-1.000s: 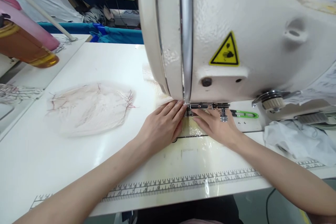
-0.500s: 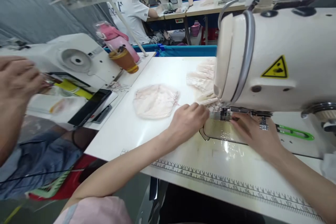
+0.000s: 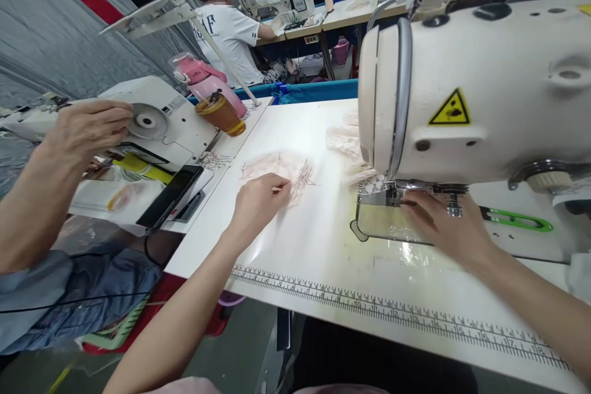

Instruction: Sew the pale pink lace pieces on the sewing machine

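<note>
My left hand (image 3: 258, 203) is over a pale pink piece of fabric (image 3: 265, 163) with loose thread ends, lying on the white table. Its thumb and forefinger are pinched together on the fabric. At the presser foot (image 3: 394, 192) of the sewing machine (image 3: 462, 98), my right hand (image 3: 447, 221) rests on the machine bed, its fingertips partly hidden by the foot and a metal attachment. Whether it holds anything does not show. Left of the foot, a gathered heap of pale lace fabric (image 3: 346, 148) reaches under the machine head.
Green thread snips (image 3: 519, 220) lie right of my right hand. A ruler strip (image 3: 369, 305) runs along the table's front edge. At left, a co-worker's hand (image 3: 92, 129) is by another machine, near a phone (image 3: 170, 197), an amber cup (image 3: 221, 114) and a pink bottle (image 3: 207, 80).
My left hand has moved left from beside the presser foot to the flat fabric piece. My right hand stays by the foot. The view has shifted, and the co-worker's hand has moved right.
</note>
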A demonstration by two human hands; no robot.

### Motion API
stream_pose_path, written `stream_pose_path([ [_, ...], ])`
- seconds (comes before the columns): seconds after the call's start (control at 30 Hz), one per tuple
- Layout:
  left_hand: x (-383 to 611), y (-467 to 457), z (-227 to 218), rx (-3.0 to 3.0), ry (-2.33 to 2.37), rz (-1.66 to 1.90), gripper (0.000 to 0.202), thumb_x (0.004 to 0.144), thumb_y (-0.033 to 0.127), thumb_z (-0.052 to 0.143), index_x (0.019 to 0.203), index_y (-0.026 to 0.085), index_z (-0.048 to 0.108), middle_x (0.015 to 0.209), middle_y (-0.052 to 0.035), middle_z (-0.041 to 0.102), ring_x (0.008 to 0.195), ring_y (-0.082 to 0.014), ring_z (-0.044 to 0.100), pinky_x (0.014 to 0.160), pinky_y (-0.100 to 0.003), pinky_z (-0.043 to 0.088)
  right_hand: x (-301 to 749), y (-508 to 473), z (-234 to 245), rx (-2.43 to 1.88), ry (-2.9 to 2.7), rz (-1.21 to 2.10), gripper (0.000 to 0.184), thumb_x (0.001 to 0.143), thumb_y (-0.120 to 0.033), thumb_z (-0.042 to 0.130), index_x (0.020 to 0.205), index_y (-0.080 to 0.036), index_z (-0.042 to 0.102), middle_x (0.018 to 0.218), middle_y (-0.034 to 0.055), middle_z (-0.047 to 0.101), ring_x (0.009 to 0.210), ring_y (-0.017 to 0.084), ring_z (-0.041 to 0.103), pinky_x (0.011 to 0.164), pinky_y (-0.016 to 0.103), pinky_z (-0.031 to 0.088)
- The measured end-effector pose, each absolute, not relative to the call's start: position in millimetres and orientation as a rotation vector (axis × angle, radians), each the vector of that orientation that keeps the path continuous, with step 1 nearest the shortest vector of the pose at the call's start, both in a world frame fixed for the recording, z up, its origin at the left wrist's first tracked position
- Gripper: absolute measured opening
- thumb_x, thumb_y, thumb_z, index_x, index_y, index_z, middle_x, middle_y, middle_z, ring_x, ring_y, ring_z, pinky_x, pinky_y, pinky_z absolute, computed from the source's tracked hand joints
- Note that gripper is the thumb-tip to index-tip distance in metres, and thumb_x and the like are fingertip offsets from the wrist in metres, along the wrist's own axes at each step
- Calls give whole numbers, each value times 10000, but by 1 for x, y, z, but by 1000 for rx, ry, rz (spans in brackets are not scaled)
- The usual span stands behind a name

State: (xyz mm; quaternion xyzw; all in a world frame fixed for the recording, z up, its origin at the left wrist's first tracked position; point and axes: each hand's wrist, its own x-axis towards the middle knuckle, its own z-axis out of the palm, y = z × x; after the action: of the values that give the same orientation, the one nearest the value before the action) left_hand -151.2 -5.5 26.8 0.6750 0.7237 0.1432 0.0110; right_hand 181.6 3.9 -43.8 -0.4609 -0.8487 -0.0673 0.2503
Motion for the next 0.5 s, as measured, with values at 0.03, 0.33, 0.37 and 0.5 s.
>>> stream_pose_path([
  [0.03,-153,-5,27,2074,2246,483,227,806,298,482,745,233,690,861,24,718,757,-161,642,678,-271,455,181,4,-44,-1253,-2312,-212,263,978,-345,429,1022,-244,668,757,27,679,686,172,579,694,336,360],
  [0.33,-171,0,36,1840,2255,744,232,738,402,580,776,226,726,818,5,739,793,-191,676,750,-273,535,179,5,-48,-1244,-2271,-391,243,967,-370,470,1034,-253,672,660,-12,648,636,155,497,660,319,305],
  [0.37,-171,-1,39,1829,2269,779,238,744,406,580,788,222,723,838,2,739,812,-192,675,770,-277,539,179,5,-48,-1238,-2270,-387,240,965,-372,474,1028,-254,672,672,-11,654,640,156,499,654,320,302],
  [0.5,-172,-4,50,1897,2320,882,238,802,399,561,823,204,694,894,-3,724,836,-170,662,811,-291,545,180,5,-47,-1228,-2305,-341,256,968,-375,460,1041,-240,665,712,9,669,672,171,524,657,330,312],
])
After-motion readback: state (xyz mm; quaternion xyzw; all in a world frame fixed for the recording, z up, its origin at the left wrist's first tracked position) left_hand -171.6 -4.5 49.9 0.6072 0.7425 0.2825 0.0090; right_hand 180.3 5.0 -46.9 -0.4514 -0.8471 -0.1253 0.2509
